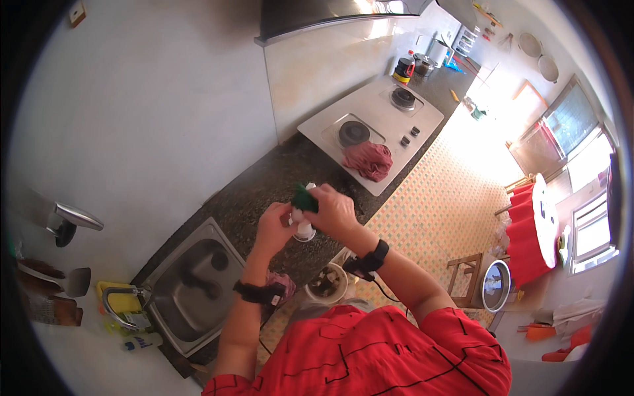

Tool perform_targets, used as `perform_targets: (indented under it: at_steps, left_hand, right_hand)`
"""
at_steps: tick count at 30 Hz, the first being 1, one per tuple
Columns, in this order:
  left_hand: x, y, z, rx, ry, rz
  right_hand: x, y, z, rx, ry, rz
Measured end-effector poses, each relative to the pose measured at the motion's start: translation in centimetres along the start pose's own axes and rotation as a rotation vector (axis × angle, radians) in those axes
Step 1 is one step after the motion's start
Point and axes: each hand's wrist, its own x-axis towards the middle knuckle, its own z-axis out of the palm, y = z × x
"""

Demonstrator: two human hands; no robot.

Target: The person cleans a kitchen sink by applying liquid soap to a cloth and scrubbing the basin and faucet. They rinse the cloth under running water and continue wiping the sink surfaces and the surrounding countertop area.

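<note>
Over the dark stone counter (237,203), my right hand (338,210) grips a dark green scouring pad (304,199). The pad presses against the upper part of a small white object (298,215), which the fingers of my left hand (274,228) pinch from the other side. Just below the fingers shows a white base or cup (305,232); whether it is one piece with the object above cannot be made out. Another white bit (310,186) peeks out behind the pad. My fingers hide much of these items.
A steel sink (190,287) with a curved faucet (116,302) lies left. Ahead right, a reddish cloth (369,161) rests on the two-burner gas stove (386,119). Below the counter edge stands a white bucket (327,292) with dark contents. A range hood (337,20) juts out above.
</note>
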Motion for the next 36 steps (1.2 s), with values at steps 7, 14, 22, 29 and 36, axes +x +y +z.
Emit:
perform_targets:
  at_steps: [7,14,22,29,36]
  left_hand:
    - [2.5,-3.0,-1.3,-0.097,-0.100,-0.040]
    - [7.9,-2.0,1.8,0.346,0.057,0.291]
    - [10.2,-1.7,5.5,0.514,0.026,0.059]
    - [9.9,-1.3,5.5,0.599,-0.035,0.084]
    - [10.3,-0.9,6.1,0.514,-0.096,0.033]
  right_hand:
    - [-6.9,2.7,3.9,0.024,-0.225,-0.070]
    - [-10.6,9.9,7.5,0.425,0.127,0.501]
    - [-4.6,5.4,6.2,0.621,0.362,0.361]
    - [-5.2,9.4,10.9,0.470,0.150,0.449]
    - [-5.4,11.1,7.7,0.718,0.217,0.430]
